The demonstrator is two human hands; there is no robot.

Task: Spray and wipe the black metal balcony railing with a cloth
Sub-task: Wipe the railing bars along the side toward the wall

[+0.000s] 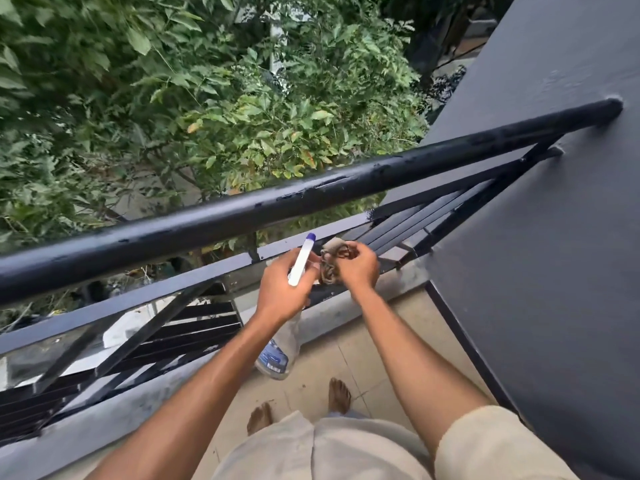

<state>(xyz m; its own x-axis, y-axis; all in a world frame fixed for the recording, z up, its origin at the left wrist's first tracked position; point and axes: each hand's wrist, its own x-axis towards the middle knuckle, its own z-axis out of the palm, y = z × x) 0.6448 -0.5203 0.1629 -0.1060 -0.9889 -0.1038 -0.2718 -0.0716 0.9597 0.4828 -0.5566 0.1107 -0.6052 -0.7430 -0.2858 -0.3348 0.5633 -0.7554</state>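
The black metal railing (311,199) runs across the view from lower left to the dark wall at upper right, its round top bar wet in patches. Below the top bar, my left hand (282,289) grips a spray bottle (277,351) by its neck; the white spray head with a blue tip (302,259) points up and the clear body hangs down. My right hand (358,268) pinches a crumpled brownish cloth (329,265) right beside the spray head. Both hands sit close together just in front of the flat lower rail (194,275).
A dark grey wall (554,237) closes off the right side, where the railing ends. Leafy trees (207,98) fill the space beyond the railing. My bare feet (339,394) stand on the beige tiled floor (374,341) next to a low concrete kerb.
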